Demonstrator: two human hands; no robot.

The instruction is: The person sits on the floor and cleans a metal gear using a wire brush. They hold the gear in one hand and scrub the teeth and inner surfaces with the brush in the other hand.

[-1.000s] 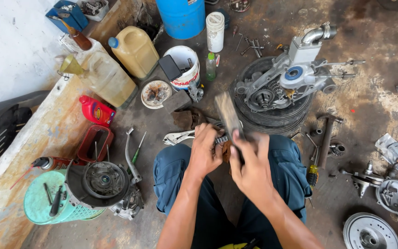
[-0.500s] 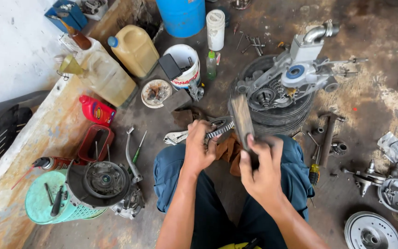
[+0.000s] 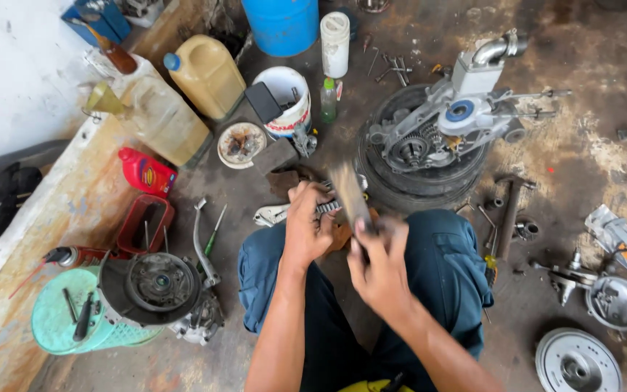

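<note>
My left hand [image 3: 308, 226] is closed around a small toothed metal part [image 3: 328, 207], a gear or shaft, held between my knees. In my right hand [image 3: 379, 261] I grip a flat brush-like tool [image 3: 348, 194] whose blurred blade lies against that part. Both hands work close together above my blue trousers [image 3: 444, 268]. An engine casing [image 3: 448, 120] with exposed gears rests on a black tyre [image 3: 415, 181] just beyond my hands.
A white bucket [image 3: 288, 101], yellow jerrycan [image 3: 208, 72], blue drum [image 3: 281, 25] and red oil bottle [image 3: 146, 173] stand at the upper left. A green basket [image 3: 59, 323] holds an engine part. A hammer [image 3: 509, 214] and metal covers [image 3: 575, 359] lie to the right.
The brush tool has swung left and down over the metal part in a stroking motion. My right hand shifted slightly left with it; my left hand stayed put.
</note>
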